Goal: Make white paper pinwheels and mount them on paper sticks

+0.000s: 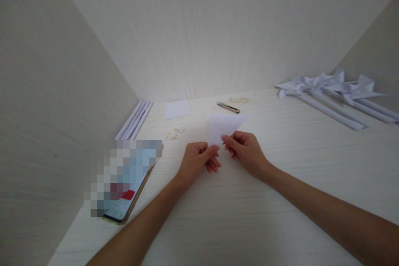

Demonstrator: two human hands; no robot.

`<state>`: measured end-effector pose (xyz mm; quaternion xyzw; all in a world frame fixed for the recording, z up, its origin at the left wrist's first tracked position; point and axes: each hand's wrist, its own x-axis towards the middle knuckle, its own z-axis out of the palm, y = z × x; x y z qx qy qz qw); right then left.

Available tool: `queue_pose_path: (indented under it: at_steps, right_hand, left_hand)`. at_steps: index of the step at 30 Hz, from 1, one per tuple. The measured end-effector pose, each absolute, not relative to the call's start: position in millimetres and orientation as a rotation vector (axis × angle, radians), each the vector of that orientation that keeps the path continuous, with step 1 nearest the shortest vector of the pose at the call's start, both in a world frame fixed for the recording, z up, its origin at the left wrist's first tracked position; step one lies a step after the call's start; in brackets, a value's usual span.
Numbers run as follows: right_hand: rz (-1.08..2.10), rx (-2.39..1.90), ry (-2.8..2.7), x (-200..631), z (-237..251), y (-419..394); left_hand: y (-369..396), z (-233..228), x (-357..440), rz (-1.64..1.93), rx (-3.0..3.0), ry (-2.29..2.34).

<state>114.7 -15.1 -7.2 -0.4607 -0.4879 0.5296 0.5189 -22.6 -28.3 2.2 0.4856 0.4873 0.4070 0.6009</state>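
Note:
Both my hands hold a white sheet of paper [222, 126], folded into a triangle shape, just above the pale wooden table [280, 199]. My left hand [198, 160] pinches its lower left corner between thumb and fingers. My right hand [245, 149] pinches the lower edge right beside it. The paper's point reaches to the upper right, toward a small utility knife [228, 107] lying farther back on the table.
A phone [124, 197] lies at the left front with its screen lit. Rolled white paper sticks [134, 119] rest along the left wall, a small white square sheet [177, 109] behind. Several white paper pinwheels [330, 87] on sticks lie at the right back. Walls close in on three sides.

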Motion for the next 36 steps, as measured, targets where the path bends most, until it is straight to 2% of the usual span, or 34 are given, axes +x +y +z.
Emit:
queue_pose_path:
  at_steps: [12, 36]
  right_hand:
    - [1.318, -1.038, -1.153, 117.5, -9.2, -14.8]
    - [1.332, -1.004, -1.074, 116.1, -8.7, -16.2]
  left_hand:
    - [-25.6, 1.8, -26.2, 0.864, 1.105, 0.995]
    - [-27.2, 6.1, -22.4, 0.890, 1.112, 1.070]
